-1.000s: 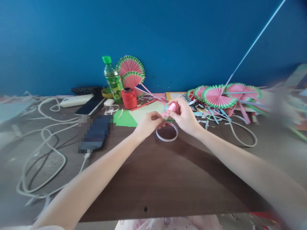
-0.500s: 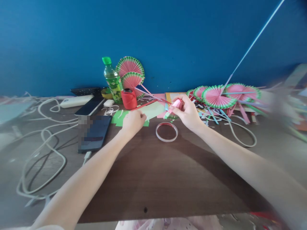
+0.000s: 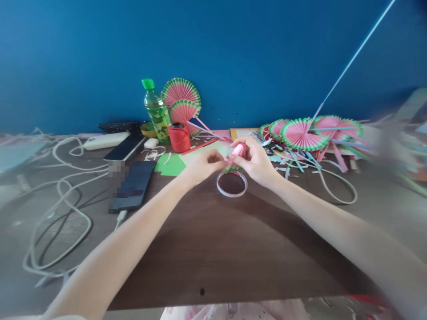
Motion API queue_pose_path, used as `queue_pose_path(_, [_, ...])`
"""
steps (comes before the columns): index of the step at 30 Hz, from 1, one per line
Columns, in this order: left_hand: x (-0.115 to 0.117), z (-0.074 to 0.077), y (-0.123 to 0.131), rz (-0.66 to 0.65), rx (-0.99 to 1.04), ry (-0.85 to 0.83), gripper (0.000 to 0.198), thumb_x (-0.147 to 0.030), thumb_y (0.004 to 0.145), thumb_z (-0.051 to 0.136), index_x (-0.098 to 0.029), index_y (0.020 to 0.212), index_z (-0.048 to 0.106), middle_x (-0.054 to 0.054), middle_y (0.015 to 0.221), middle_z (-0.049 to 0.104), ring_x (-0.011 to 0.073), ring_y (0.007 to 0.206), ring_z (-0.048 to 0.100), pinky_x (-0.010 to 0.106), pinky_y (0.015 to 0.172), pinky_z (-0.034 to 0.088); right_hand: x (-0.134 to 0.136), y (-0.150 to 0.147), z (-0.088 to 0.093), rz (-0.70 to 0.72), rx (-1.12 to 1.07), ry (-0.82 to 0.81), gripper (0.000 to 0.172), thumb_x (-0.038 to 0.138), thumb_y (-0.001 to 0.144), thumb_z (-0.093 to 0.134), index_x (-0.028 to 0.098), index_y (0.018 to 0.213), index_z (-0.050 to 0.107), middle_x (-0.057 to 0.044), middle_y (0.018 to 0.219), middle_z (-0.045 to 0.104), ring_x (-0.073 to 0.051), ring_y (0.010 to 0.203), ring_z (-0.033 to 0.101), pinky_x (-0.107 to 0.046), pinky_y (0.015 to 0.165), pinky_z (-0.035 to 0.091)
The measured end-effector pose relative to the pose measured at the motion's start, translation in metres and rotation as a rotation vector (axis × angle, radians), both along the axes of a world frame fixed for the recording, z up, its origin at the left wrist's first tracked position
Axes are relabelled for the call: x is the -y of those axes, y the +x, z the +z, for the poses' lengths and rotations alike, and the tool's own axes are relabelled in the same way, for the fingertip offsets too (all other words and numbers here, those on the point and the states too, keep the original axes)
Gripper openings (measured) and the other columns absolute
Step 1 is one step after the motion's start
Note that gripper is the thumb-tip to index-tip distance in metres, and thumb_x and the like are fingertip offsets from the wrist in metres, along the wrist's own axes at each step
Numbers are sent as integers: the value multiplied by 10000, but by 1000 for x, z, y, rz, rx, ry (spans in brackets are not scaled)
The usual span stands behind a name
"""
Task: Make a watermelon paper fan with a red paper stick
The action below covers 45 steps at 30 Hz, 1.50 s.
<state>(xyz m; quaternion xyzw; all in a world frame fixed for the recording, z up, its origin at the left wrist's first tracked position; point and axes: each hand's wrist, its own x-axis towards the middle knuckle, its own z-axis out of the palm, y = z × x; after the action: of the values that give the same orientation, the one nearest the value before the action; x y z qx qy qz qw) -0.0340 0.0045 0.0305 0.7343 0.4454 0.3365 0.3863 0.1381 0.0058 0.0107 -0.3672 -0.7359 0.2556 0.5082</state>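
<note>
My right hand [image 3: 258,163] is closed around a pleated pink and green paper fan [image 3: 239,151], folded into a narrow bundle. My left hand [image 3: 206,166] meets it from the left, thumb and fingers pinched at the fan's left edge; their tips partly hide what they grip. Just below both hands, a roll of clear tape [image 3: 232,194] lies flat on the brown table [image 3: 213,249]. Sheets of green paper [image 3: 171,165] lie beneath and beyond my left hand.
Behind my left hand stand a red-wrapped container [image 3: 180,138], a green-capped bottle [image 3: 156,111] and opened round paper fans [image 3: 182,93]. More fans [image 3: 303,133] and paper strips lie at right. A tablet-like device [image 3: 136,184] and looped white cables [image 3: 62,209] occupy the left.
My left hand has moved right, from over the green paper to the folded fan. My right hand has shifted slightly left with the fan, and the two hands now meet.
</note>
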Motion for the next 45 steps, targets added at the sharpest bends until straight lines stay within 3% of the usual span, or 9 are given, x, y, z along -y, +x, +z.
queue_pose_path(7, [2,-3,0,-57,66,-8,140,-278,707,582,-159,663,524,-40,617,497,84,586,435,228,585,331,7,-3,5,53,-35,-51,199,232,744,596,202,912,495,-3,820,536,-132,695,517,-291,624,430])
queue_pose_path(14, [-2,-8,-2,-87,259,-178,176,-331,769,500,-170,704,524,-4,714,572,104,670,527,243,663,410,3,-2,4,70,-124,-81,266,326,724,645,223,909,485,-1,815,533,-151,736,548,-319,671,467])
queue_pose_path(18, [-2,-2,-5,-93,100,10,94,-230,737,549,-166,806,550,4,784,596,104,723,549,247,716,426,-4,3,2,38,-195,-99,258,328,715,648,221,884,486,5,822,533,-145,729,566,-315,670,479])
queue_pose_path(22, [3,5,-5,-53,-65,246,96,-206,722,603,-173,785,538,2,806,603,117,790,554,267,799,427,-12,7,-2,7,-243,-125,258,333,712,648,228,886,489,13,828,535,-140,725,582,-294,639,485])
queue_pose_path(29, [9,8,-4,-59,-138,321,39,-193,746,602,-179,765,571,1,802,623,123,784,552,260,797,420,-15,8,-7,30,-254,-154,281,354,708,662,222,896,500,13,824,544,-125,697,571,-277,619,473])
queue_pose_path(40, [9,8,-2,-62,-67,202,52,-196,729,612,-174,752,572,2,795,617,124,788,565,261,802,415,-10,5,-1,-41,-157,-92,248,352,716,643,222,868,497,8,787,535,-144,696,547,-299,609,468])
queue_pose_path(45, [1,-4,-1,-63,18,-53,78,-169,692,592,-167,747,536,-15,724,599,118,704,565,281,747,436,-4,2,0,-54,-91,-7,177,249,738,600,222,876,493,-1,845,536,-136,698,538,-296,629,460])
